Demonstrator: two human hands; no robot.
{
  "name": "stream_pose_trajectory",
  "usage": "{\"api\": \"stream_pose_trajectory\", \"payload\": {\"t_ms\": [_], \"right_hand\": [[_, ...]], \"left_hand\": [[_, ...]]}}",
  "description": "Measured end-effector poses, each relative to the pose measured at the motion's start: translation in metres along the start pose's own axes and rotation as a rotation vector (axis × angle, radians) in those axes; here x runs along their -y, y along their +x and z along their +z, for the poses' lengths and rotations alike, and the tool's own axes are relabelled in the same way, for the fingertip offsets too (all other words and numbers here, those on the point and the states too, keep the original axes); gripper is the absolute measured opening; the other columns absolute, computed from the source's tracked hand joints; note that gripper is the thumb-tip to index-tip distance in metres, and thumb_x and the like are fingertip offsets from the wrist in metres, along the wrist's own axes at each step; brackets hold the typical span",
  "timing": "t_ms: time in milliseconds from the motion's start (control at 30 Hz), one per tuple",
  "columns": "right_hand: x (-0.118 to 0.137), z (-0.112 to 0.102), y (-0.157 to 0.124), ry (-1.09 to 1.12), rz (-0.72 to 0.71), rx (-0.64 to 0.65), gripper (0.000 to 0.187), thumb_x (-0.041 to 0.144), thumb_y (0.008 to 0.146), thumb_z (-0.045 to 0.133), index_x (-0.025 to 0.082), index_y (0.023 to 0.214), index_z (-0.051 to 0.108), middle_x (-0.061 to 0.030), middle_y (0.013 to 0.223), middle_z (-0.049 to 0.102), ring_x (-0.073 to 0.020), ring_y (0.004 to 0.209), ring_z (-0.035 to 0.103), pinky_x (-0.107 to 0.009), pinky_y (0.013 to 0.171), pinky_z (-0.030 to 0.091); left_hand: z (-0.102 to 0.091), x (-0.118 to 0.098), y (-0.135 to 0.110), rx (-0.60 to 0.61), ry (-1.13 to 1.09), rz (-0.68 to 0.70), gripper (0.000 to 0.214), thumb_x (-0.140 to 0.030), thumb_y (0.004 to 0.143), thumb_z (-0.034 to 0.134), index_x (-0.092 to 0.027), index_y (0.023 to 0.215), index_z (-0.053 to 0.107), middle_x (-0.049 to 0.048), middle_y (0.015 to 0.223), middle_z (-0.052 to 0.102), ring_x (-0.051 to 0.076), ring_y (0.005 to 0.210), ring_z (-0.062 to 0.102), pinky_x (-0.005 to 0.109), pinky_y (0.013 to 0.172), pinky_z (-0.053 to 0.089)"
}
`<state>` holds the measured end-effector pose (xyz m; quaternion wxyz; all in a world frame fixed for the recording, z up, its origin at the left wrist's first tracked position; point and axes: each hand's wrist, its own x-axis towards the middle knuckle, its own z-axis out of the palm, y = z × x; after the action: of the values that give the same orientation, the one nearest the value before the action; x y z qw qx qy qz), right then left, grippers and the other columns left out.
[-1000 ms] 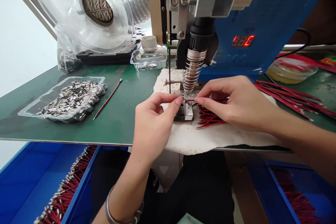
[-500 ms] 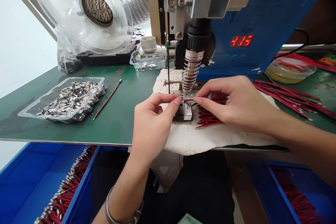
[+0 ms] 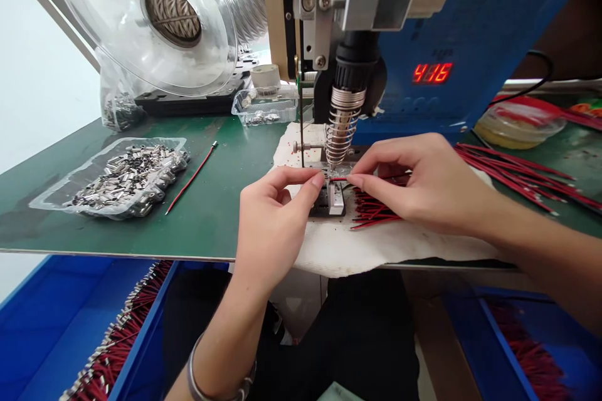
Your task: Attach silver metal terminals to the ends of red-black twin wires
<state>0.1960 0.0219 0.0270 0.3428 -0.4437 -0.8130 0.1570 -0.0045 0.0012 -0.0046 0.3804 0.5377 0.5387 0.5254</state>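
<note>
Thumb and forefinger of my right hand (image 3: 409, 178) pinch a thin red wire (image 3: 337, 179), held level just under the coil-wrapped soldering iron tip (image 3: 345, 131). At the wire's left end, my left hand (image 3: 277, 219) is closed in a pinch; the small piece between its fingertips is hidden. Both hands meet over a little metal fixture (image 3: 335, 197) on a white cloth (image 3: 338, 257). Beside the fixture, partly under my right hand, lies a bundle of red and black wires (image 3: 371, 210).
Left on the green table stand a clear tray of metal caps (image 3: 136, 178) and a single capped red wire (image 3: 192, 178). Behind is a blue machine (image 3: 423, 113) with a lit display. More wires (image 3: 512, 169) lie right. Blue bins (image 3: 61, 326) sit below the table edge.
My hands keep almost the same pose at the fixture. The red display now reads 416; its earlier digits looked partly unlit.
</note>
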Motion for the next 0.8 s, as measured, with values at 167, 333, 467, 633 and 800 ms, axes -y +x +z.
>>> {"api": "stream_pose_trajectory", "payload": {"t_ms": [167,333,467,633,800], "right_hand": [[-0.0010,0.0008,-0.0001,-0.015,0.011,-0.019,0.015,0.024,0.087,0.068,0.021,0.076,0.078,0.0034,0.058,0.066,-0.0096,0.047,0.050,-0.029,0.048,0.037],[0.0000,0.0024,-0.0017,-0.011,0.027,-0.027,0.015,0.024,0.088,0.068,0.022,0.077,0.079,0.0032,0.061,0.067,-0.0097,0.048,0.051,-0.029,0.047,0.037],[0.0003,0.0031,-0.0026,-0.022,0.044,-0.032,0.015,0.026,0.088,0.068,0.022,0.078,0.079,0.0032,0.061,0.067,-0.0099,0.048,0.051,-0.029,0.046,0.037],[0.0006,0.0035,-0.0026,-0.048,0.052,-0.038,0.015,0.026,0.089,0.068,0.022,0.078,0.079,0.0029,0.062,0.069,-0.0100,0.048,0.052,-0.030,0.047,0.038],[0.0018,0.0033,-0.0032,-0.049,0.052,-0.042,0.016,0.026,0.089,0.068,0.022,0.078,0.079,0.0029,0.062,0.069,-0.0099,0.047,0.051,-0.030,0.049,0.039]], "left_hand": [[0.0004,-0.0003,-0.0003,-0.008,-0.004,0.000,0.017,-0.042,0.081,0.084,-0.025,0.084,0.083,0.0030,0.082,0.078,0.014,0.065,0.063,0.025,0.055,0.040],[0.0010,-0.0012,0.0008,-0.009,-0.006,-0.005,0.018,-0.042,0.081,0.084,-0.024,0.084,0.083,0.0030,0.081,0.078,0.014,0.064,0.063,0.025,0.054,0.039],[0.0003,-0.0016,0.0002,-0.014,-0.009,0.006,0.017,-0.041,0.080,0.084,-0.025,0.083,0.083,0.0026,0.084,0.078,0.014,0.067,0.064,0.025,0.055,0.040],[-0.0006,0.0000,-0.0009,-0.008,-0.005,0.001,0.018,-0.043,0.081,0.083,-0.025,0.085,0.083,0.0031,0.086,0.078,0.014,0.068,0.064,0.025,0.056,0.041],[-0.0002,0.0014,-0.0008,-0.007,-0.010,0.005,0.019,-0.043,0.082,0.083,-0.024,0.085,0.083,0.0033,0.086,0.078,0.015,0.067,0.064,0.025,0.056,0.042]]}}
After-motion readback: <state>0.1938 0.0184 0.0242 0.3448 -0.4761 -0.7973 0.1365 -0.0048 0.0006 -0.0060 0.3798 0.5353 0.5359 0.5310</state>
